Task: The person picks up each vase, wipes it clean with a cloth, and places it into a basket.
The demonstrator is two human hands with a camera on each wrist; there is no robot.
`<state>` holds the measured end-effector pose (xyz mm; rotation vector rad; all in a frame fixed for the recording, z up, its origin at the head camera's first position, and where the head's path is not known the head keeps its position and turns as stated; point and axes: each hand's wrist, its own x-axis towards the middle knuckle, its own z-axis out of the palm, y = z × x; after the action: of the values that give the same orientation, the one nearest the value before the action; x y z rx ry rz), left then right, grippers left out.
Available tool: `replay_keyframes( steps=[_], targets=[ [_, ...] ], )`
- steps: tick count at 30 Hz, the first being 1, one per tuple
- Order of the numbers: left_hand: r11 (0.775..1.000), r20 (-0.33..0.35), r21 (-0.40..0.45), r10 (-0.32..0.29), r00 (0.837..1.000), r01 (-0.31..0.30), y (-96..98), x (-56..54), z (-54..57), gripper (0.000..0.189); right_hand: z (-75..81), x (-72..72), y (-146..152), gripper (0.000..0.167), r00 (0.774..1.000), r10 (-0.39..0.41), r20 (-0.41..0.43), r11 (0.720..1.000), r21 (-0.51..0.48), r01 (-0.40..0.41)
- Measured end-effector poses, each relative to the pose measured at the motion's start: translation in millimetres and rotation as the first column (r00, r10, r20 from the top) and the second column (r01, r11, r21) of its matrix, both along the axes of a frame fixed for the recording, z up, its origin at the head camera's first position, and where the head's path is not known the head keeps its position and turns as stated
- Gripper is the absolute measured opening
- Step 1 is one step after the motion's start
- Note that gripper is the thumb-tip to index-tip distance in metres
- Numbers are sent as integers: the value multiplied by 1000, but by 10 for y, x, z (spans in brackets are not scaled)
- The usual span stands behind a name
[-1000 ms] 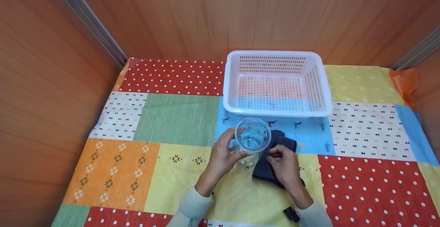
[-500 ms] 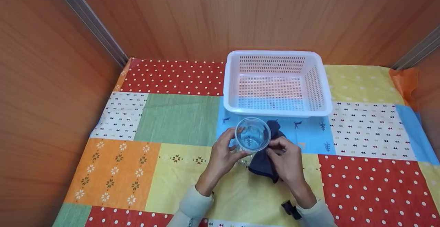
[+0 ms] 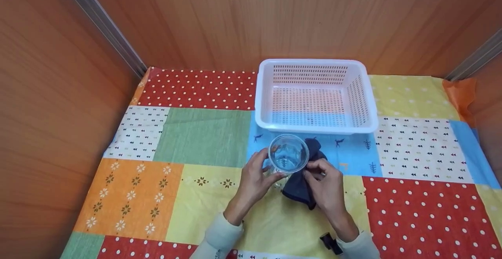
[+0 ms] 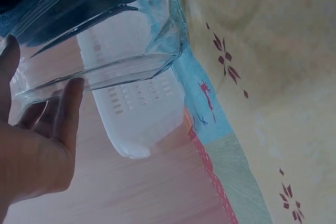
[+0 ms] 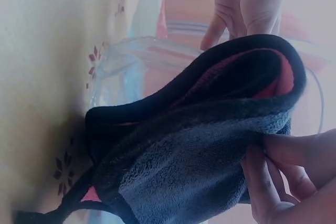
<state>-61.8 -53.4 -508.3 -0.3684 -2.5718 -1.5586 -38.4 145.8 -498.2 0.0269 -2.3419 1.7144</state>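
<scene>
Near the middle of the head view, my left hand [image 3: 254, 178] grips a clear glass jar [image 3: 288, 161] round its left side, close under the round rim. Its body stands over the yellow patch of the tablecloth, and its bottom is partly hidden. My right hand [image 3: 328, 184] pinches a dark grey cloth [image 3: 299, 190] between thumb and fingers, against the jar's right side. In the right wrist view the folded cloth [image 5: 184, 161] shows a black edging, a pink inner face and a loop at one corner. The left wrist view shows fingers [image 4: 71, 108] along the glass wall.
A white plastic basket [image 3: 315, 129] with slotted walls stands just behind the jar. A patchwork tablecloth [image 3: 204, 137] covers the table. Wooden panels [image 3: 219, 19] enclose the back and sides. A black clip-like piece [image 3: 330, 243] sits at my right sleeve.
My right hand has moved slightly up with the cloth, which is now bunched closer against the jar's right side. The left hand and jar have stayed in place.
</scene>
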Motion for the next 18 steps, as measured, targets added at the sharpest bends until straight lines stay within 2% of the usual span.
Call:
replay_keyframes(
  steps=[3,5,9,12,14,15,18],
  targets=[
    [998,-58,-29,51,997,-53,44,32,-23,69,-2,30,-31,15,1000,-14,-11,1000,-19,14],
    [993,-106,-44,101,989,-107,89,50,-40,68,0,50,-53,15,999,-24,-21,1000,-20,24],
    [974,-194,-74,198,961,-215,185,76,-71,66,-6,76,-88,16,998,-43,-38,999,-6,43],
    [957,-243,-113,234,941,-267,235,91,-78,64,-18,74,-93,17,997,-60,-41,998,-7,59],
    [956,-247,-133,225,943,-263,234,88,-73,63,-23,72,-85,17,997,-65,-37,998,-11,65],
    [959,-237,-142,208,949,-246,220,80,-66,63,-25,70,-81,16,997,-66,-35,998,-13,66],
    [990,-115,-96,91,989,-102,105,26,-15,59,-30,68,-67,16,998,-61,-30,998,-22,61]
  ],
)
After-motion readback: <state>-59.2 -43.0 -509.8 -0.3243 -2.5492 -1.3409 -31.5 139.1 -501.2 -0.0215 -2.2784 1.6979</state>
